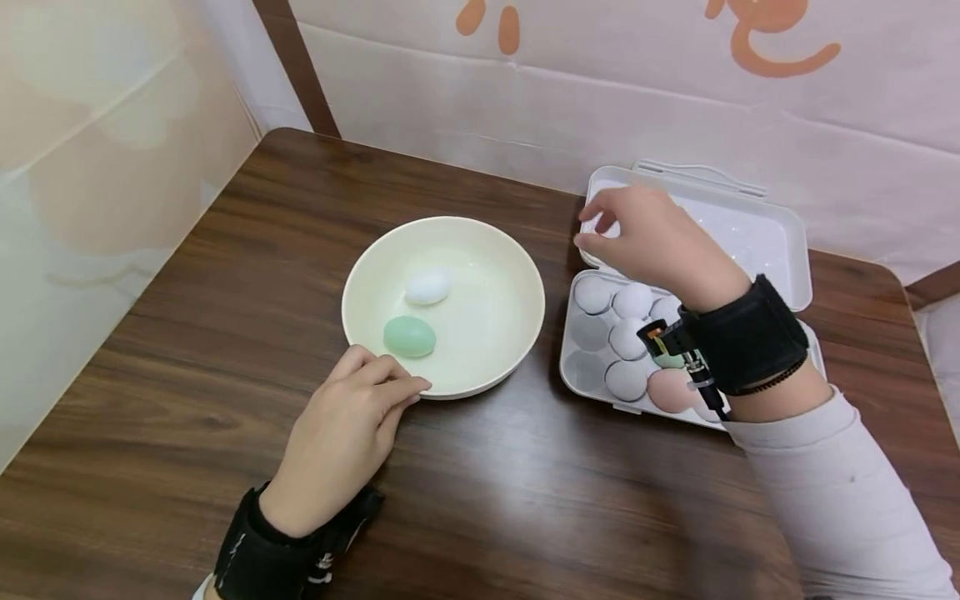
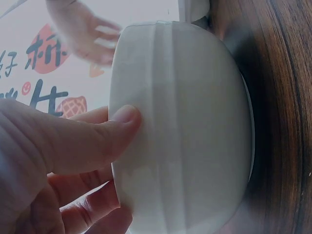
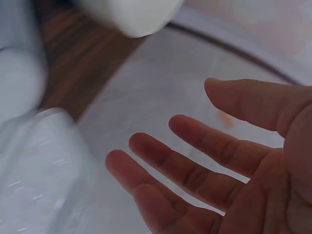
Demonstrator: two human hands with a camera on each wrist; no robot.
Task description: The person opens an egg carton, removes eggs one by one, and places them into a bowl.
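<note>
Tabletop bowl (image 1: 517,333) against left hand (image 1: 341,437)

I see a cream bowl (image 1: 491,250) upright on the table, holding a white egg (image 1: 428,287) and a green egg (image 1: 409,337) side by side. An open egg carton (image 1: 780,250) lies just right.
</note>
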